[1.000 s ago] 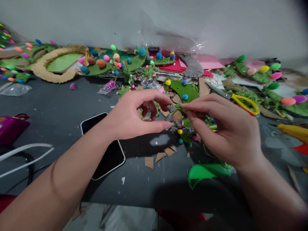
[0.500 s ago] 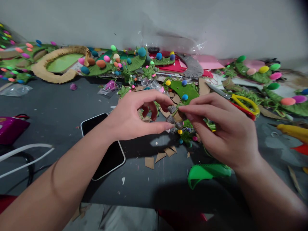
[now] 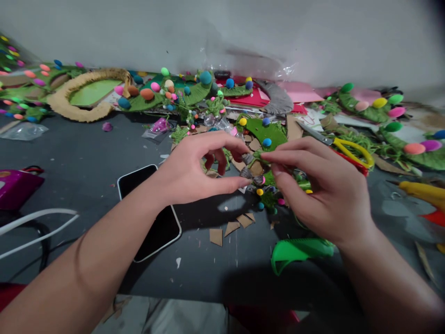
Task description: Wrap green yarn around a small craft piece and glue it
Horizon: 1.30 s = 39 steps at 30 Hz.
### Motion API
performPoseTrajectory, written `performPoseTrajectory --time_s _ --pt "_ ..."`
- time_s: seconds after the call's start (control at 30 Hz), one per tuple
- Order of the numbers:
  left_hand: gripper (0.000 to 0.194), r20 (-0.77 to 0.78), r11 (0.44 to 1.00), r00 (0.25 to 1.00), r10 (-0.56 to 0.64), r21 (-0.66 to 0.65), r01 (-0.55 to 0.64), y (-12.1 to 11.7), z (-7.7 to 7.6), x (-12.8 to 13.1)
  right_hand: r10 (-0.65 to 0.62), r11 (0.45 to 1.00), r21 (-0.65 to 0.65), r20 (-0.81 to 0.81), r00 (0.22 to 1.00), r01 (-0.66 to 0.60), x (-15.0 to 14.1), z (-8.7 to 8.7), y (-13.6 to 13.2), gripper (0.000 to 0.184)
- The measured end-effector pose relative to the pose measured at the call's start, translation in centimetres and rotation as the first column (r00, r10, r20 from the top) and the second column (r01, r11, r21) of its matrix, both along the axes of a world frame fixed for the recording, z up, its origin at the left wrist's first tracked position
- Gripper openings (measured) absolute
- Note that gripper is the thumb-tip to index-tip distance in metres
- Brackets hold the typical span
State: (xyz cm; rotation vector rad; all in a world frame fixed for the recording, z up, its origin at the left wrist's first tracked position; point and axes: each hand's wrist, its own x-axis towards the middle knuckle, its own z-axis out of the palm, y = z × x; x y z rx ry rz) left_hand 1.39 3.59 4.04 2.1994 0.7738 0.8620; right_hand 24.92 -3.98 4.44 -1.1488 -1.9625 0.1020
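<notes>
Over the middle of a dark table (image 3: 79, 153), my left hand (image 3: 194, 169) pinches a small cardboard piece (image 3: 253, 168) partly wound with grey yarn, thumb under and forefinger over it. My right hand (image 3: 323, 185) is closed in a pinch on the same piece from the right, with green yarn running under its fingers. Tiny coloured pompoms (image 3: 260, 191) and cardboard scraps (image 3: 229, 227) lie on the table just below both hands.
A black phone (image 3: 153, 222) lies under my left forearm. A green plastic piece (image 3: 299, 249) sits below my right wrist. Yellow-handled scissors (image 3: 347, 148), a yellow glue gun (image 3: 422, 191), a purple object (image 3: 15, 183) and pompom-covered green craft shapes (image 3: 163, 90) crowd the back and sides.
My right fingers shifted slightly left toward the piece, then back a little. Otherwise both hands stay in place.
</notes>
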Motion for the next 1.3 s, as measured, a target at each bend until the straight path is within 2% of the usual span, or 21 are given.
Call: performPoseTrajectory --time_s 0.17,0.3,0.53,0.73,0.9,1.3 --pt "0.038 0.005 1.000 1.000 -0.023 0.007 0.023 0.12 -0.03 -0.07 0.049 0.998 0.041 0.007 0.999 -0.049 0.13 -0.14 0.10 0.035" --pt "0.038 0.004 1.000 1.000 -0.002 0.004 0.002 0.13 -0.08 -0.08 0.081 0.996 0.022 0.016 0.997 -0.081 0.19 -0.20 0.07 0.040" --pt "0.038 0.020 1.000 1.000 -0.022 0.001 0.022 0.08 -0.13 -0.02 0.085 0.995 -0.044 -0.009 0.996 -0.085 0.09 -0.09 0.00 0.038" --pt "0.039 0.011 1.000 1.000 -0.017 -0.008 0.017 0.11 0.05 0.00 0.062 0.997 0.039 -0.001 0.998 -0.062 0.25 -0.05 0.05 0.044" --pt "0.039 0.014 1.000 1.000 -0.017 -0.005 0.017 0.16 0.09 0.01 0.044 0.997 0.059 -0.005 0.999 -0.043 0.29 -0.04 0.03 0.039" --pt "0.038 0.048 0.998 0.999 -0.010 0.055 0.007 0.15 -0.02 0.06 -0.064 0.995 -0.088 -0.092 0.994 0.056 0.02 -0.27 -0.13 0.027"
